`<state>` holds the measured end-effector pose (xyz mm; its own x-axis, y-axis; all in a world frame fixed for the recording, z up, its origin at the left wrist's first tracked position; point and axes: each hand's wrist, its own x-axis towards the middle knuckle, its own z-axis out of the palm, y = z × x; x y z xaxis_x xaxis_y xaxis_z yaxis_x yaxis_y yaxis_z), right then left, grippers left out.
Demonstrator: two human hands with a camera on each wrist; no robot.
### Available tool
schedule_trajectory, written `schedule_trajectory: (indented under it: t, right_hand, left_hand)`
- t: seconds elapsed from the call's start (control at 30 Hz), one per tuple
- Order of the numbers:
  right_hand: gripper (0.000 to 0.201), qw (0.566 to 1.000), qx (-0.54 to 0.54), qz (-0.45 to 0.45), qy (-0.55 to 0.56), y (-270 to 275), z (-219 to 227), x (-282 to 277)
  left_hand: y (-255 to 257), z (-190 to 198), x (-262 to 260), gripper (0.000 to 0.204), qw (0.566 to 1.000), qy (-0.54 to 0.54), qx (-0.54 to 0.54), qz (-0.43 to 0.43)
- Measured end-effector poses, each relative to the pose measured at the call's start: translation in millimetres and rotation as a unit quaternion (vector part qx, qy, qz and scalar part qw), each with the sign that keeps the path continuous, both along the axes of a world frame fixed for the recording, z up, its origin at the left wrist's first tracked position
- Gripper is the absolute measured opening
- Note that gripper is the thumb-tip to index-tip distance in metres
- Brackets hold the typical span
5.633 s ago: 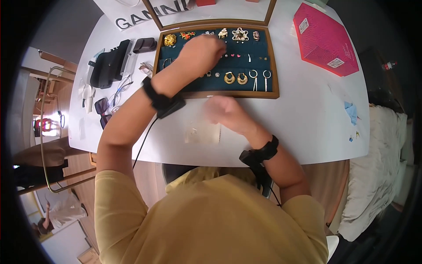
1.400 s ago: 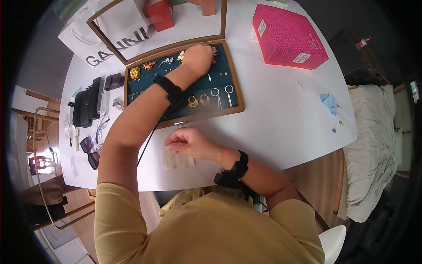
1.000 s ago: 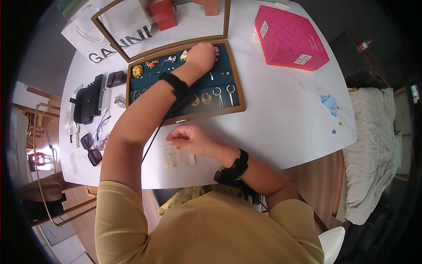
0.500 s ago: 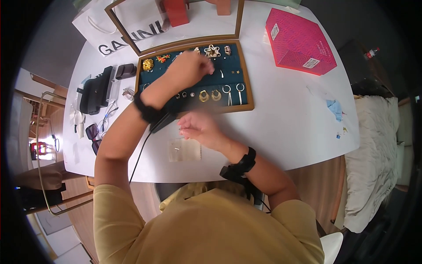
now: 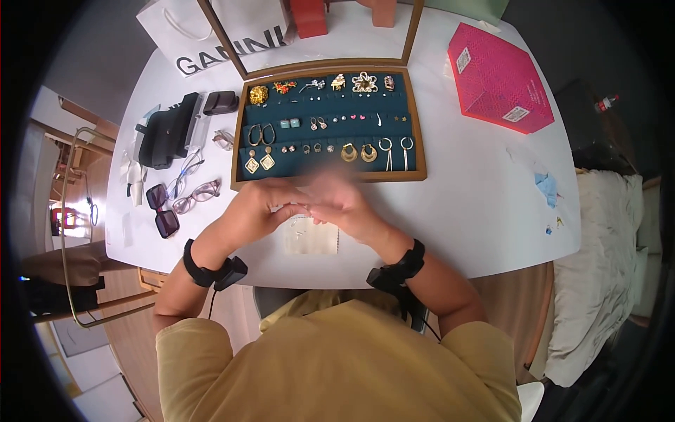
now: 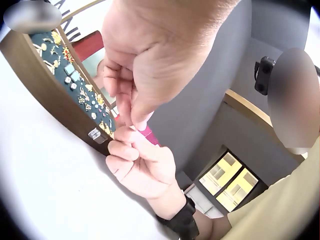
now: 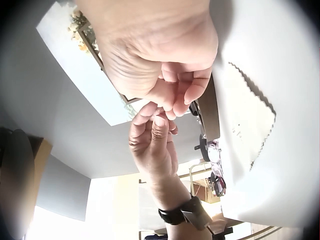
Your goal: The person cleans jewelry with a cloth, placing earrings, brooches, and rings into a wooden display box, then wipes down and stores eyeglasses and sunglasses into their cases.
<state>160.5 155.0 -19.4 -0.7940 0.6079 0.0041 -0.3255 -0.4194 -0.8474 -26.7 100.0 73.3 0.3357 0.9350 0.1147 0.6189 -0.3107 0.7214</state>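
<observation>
My left hand [image 5: 261, 211] and right hand [image 5: 348, 207] meet fingertip to fingertip in front of the jewelry case [image 5: 422, 144]. In the right wrist view, thumb and forefinger of each hand pinch together around a tiny pale piece [image 7: 159, 111]; I cannot tell its exact kind, as the fingers mostly hide it. The right hand is blurred in the head view. Below them lies a beige cloth [image 5: 313, 243] with zigzag edges and a few small slender bits [image 7: 237, 131] on it. The wooden case stands with its glass lid raised, rows of earrings [image 5: 358, 152] and brooches [image 5: 364, 82] on dark teal padding.
Left of the case lie sunglasses [image 5: 162, 211], eyeglasses [image 5: 197, 197] and a black case [image 5: 169, 133]. A white paper bag [image 5: 211, 42] stands behind. A pink box [image 5: 503, 81] and a blue scrap [image 5: 545, 188] lie to the right.
My left hand has come back from over the case to meet the right hand, uncovering the rows of jewelry. The right hand has shifted slightly right above the cloth.
</observation>
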Motion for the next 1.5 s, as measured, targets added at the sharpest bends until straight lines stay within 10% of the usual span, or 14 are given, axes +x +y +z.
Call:
schedule_trajectory:
  t: [0.63,1.1,1.5]
  right_hand:
    - [0.023,0.995,-0.043,0.041,0.085,9.3,-6.3,3.4]
    - [0.030,0.997,-0.060,0.030,0.029,10.4,6.3,9.8]
    - [0.027,0.998,-0.057,0.036,0.020,8.2,8.0,7.4]
  left_hand:
    - [11.2,-8.9,0.3,0.011,0.999,-0.012,0.029,-0.018]
    - [180.5,-42.0,-18.2,0.012,0.981,0.139,0.097,0.099]
    - [204.0,-61.5,-12.7,0.010,0.963,0.207,0.166,0.051]
